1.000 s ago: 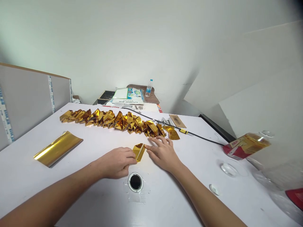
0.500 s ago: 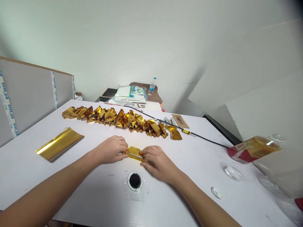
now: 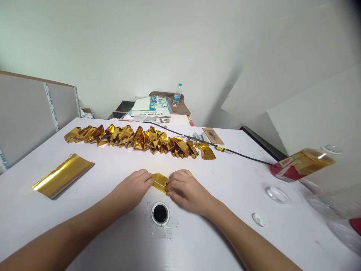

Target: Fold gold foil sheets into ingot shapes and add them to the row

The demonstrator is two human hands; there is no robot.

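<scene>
Both hands down on the white tabletop (image 3: 214,195), working one small piece of gold foil (image 3: 159,181). Foil piece lies flat between my hands, just beyond the round black hole (image 3: 160,213) in the tabletop. Its long axis runs roughly left to right, tilted a little so the right end sits nearer me.

Left hand (image 3: 132,188): fingertips pinched narrow on the left end of the foil piece, knuckles curled over. Right hand (image 3: 184,188): fingers folded down on the right end, grip closed on it, thumb tucked under where I cannot see it. Each hand has its own end; neither is plainly nearer, the piece sits dead centre between them, touching both.

So the piece lies inward from each grip: to the right of my left fingertips, to the left of my right ones. Any pressing or creasing turns on that short span of foil showing between the two hands.

Around: a long row of folded gold pieces (image 3: 138,138) lines the far side of the tabletop, well apart from my hands. A flat gold sheet (image 3: 63,175) lies off to the left. A black cable (image 3: 242,157) runs right past the row's end. A red and gold packet (image 3: 301,165) lies at far right.
</scene>
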